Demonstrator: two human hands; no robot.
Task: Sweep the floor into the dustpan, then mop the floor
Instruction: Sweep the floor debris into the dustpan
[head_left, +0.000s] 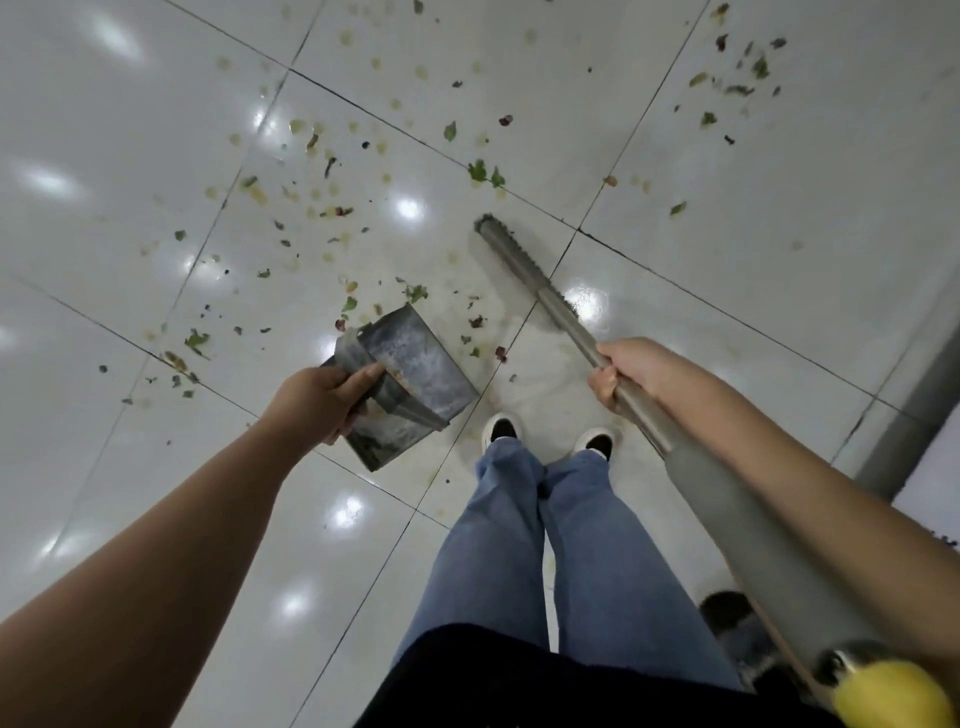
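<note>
My left hand (327, 400) grips the back edge of a grey metal dustpan (415, 374), which hangs tilted above the white tiled floor (727, 218), in front of my feet. My right hand (623, 374) is closed around the grey handle of a broom (566, 317). The broom's narrow head (511, 254) rests on the floor ahead of my right foot. Green leaf scraps (485, 172), dark bits and yellowish spots lie scattered over the tiles beyond and left of the dustpan.
My legs in blue jeans and white shoes (501, 427) stand between dustpan and broom. A grey post or frame (914, 410) runs along the right edge. More leaf debris (748, 78) lies at the far right. The handle's yellow end (893, 696) is at the bottom right.
</note>
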